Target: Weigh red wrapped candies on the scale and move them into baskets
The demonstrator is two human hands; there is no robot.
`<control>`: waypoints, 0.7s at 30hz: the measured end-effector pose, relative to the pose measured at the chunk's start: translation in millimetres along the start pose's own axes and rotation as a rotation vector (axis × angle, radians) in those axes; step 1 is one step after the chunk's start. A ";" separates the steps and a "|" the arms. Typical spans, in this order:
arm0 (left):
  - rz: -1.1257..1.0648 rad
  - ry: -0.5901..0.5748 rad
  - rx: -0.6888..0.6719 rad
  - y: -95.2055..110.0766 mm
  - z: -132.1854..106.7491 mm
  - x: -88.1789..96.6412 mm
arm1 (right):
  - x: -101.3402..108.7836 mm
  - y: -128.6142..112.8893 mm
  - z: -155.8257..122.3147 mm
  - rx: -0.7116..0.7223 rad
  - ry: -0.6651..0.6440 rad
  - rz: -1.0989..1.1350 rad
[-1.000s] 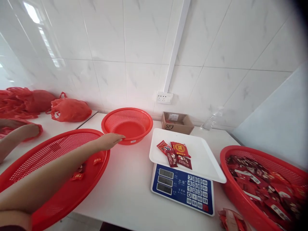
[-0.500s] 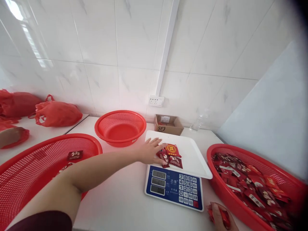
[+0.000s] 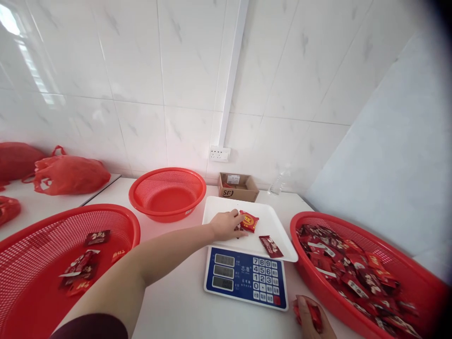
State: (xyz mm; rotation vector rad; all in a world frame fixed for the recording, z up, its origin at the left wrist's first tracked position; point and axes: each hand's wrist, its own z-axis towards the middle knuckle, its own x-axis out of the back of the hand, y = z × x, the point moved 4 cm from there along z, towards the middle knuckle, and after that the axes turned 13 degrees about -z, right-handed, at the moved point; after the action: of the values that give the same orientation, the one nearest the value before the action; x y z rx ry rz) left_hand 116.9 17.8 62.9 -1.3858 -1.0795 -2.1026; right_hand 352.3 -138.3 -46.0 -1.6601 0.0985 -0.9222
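My left hand (image 3: 226, 225) reaches onto the white tray (image 3: 275, 220) of the blue electronic scale (image 3: 245, 278), its fingers closed around small red snack packets (image 3: 247, 221). One more packet (image 3: 270, 246) lies loose near the tray's front right edge. My right hand (image 3: 312, 319) rests at the bottom edge of the view, next to the scale, gripping a few red packets. To the right stands a red mesh basket (image 3: 416, 278) filled with several packets.
A big red mesh basket (image 3: 120, 219) at the left holds a few packets. A smaller empty red basket (image 3: 167, 193) stands behind. A cardboard box (image 3: 237, 186), a clear bottle (image 3: 278, 182), a wall socket (image 3: 219, 153) and red plastic bags (image 3: 68, 174) line the back.
My left hand swung from the small red basket across to the scale tray and closed on packets there. One packet now lies apart at the tray's front. My right hand came into view holding packets.
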 end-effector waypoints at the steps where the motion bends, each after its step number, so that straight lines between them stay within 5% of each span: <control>1: 0.004 0.018 0.013 -1.2 -1.3 2.7 | 0.0 1.0 0.4 -0.005 0.003 -0.007; 5: 0.036 0.142 0.117 -19.9 -6.3 28.7 | -0.4 4.9 1.9 -0.006 0.017 -0.014; 13: 0.141 0.293 0.460 -110.8 -46.3 104.8 | -1.2 4.0 0.8 0.014 -0.014 -0.029; 17: 0.158 0.257 0.462 -115.4 -52.4 99.9 | -0.5 1.3 0.2 0.011 -0.026 -0.044; 21: 0.089 0.149 0.291 -70.2 -24.8 60.0 | 0.0 -0.6 -0.7 0.021 -0.013 -0.013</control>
State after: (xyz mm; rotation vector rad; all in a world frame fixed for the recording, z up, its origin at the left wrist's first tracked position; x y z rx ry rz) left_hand 28.5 47.1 84.7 -1.1010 -1.1845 -1.8649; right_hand 351.7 -138.7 -45.5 -1.6488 0.0697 -0.9191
